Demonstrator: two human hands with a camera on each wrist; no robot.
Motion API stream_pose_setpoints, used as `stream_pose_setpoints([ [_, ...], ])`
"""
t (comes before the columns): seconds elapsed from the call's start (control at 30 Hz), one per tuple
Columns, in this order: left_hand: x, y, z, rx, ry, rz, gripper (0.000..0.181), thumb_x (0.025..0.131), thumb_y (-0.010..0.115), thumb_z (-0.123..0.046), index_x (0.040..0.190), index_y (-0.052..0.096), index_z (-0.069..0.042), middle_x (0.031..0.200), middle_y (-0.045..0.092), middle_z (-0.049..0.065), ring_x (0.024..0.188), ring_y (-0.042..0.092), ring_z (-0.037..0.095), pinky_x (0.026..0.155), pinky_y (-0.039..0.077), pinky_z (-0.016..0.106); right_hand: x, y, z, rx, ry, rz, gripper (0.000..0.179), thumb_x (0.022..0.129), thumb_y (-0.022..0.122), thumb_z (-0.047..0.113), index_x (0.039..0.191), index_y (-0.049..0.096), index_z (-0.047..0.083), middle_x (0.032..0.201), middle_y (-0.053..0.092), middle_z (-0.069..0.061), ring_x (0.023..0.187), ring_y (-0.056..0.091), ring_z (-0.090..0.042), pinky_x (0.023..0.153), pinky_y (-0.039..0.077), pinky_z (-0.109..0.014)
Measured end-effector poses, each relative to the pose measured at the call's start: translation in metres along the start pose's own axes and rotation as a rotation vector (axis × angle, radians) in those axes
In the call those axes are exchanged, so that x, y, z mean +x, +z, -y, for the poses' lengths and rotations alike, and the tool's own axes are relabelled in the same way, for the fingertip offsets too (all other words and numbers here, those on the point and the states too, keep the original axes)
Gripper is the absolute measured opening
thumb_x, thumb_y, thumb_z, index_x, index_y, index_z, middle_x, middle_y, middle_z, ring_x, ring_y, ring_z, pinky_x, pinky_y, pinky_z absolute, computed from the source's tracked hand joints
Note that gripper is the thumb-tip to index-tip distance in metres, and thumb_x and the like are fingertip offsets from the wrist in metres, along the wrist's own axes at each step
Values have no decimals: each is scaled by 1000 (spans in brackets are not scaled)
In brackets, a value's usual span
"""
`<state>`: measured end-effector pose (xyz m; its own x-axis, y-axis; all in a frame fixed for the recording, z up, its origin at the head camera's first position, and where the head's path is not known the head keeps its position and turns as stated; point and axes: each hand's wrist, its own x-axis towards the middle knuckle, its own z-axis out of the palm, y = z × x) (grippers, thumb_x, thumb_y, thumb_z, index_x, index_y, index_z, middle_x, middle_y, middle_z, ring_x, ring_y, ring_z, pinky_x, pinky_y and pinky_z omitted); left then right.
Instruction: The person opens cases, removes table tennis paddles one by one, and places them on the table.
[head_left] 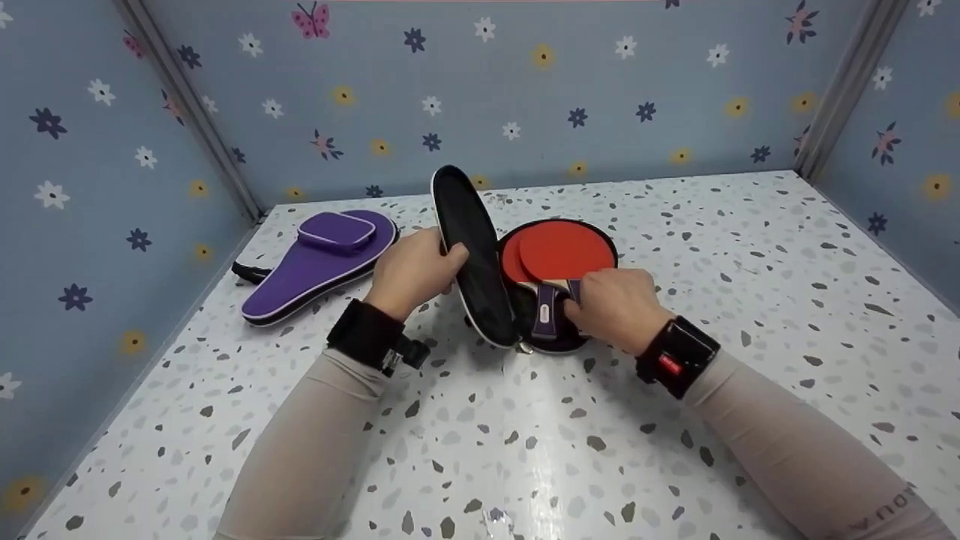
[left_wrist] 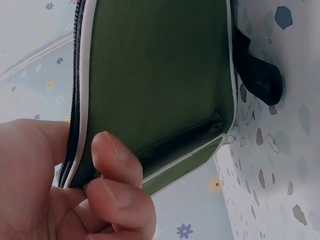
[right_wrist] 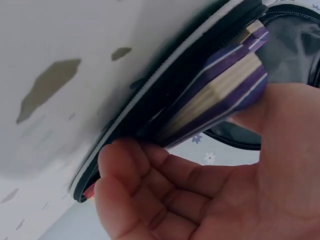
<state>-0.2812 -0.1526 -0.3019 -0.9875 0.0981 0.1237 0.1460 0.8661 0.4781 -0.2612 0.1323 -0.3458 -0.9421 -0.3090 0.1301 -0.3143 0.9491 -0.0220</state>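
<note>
The left hand (head_left: 412, 271) pinches the lid (head_left: 471, 251); the right hand (head_left: 619, 309) grips a bat handle (right_wrist: 220, 95). Two bats (head_left: 566, 251) lie in the case (head_left: 524, 307), not yet closed

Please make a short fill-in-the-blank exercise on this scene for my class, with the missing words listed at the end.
1. The closed case with the raised pocket is ____.
2. The left hand holds the open case's lid, whose fabric looks ____ in the left wrist view.
3. The upward faces of the paddles are ____.
4. The right hand touches a paddle's striped ____.

Missing words: purple; green; red; handle.
</note>
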Motion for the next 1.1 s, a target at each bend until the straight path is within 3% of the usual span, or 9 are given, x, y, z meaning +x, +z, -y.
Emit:
stream_pose_setpoints([
  [0.2,-1,1,3,4,-7,23,30,109,51,-40,103,69,-15,73,74,1,67,69,22,62,47,38,-3,-1,-11,15,-12,18,34,97,72,26,70,58,10,67,58,-6,64,60,-27,55,49,-45],
  [0.47,-1,2,5,13,-15,15,31,109,51,-41,103,69,-16,77,75,1,70,71,21,65,48,39,-3,0,-16,-9,-7,73,32,98,72,25,72,61,9,70,60,-7,68,61,-29,61,51,-49],
  [0.73,-2,3,6,9,-17,29,31,108,49,-40,103,67,-15,74,74,1,61,67,23,60,47,39,-3,-1,-19,-35,36,68,31,100,67,22,74,60,7,69,58,-8,66,61,-29,57,52,-48],
  [0.87,-2,3,6,12,-11,22,31,109,49,-40,103,67,-15,75,74,1,64,67,22,63,47,39,-5,-2,-23,-28,48,56,22,104,59,18,92,63,-1,70,58,-10,64,61,-31,57,55,-51],
  [1.0,-2,3,5,13,-12,21,32,109,48,-40,103,68,-16,76,73,1,66,67,24,64,46,39,-8,-4,-28,-23,38,40,27,108,54,15,116,60,-10,69,57,-11,61,61,-33,56,55,-53],
  [1.1,-2,3,5,11,-11,22,32,109,49,-40,104,68,-15,76,73,2,66,67,24,63,46,39,-8,-4,-33,-20,32,30,28,108,54,15,119,57,-10,69,56,-10,61,60,-33,54,54,-52],
])
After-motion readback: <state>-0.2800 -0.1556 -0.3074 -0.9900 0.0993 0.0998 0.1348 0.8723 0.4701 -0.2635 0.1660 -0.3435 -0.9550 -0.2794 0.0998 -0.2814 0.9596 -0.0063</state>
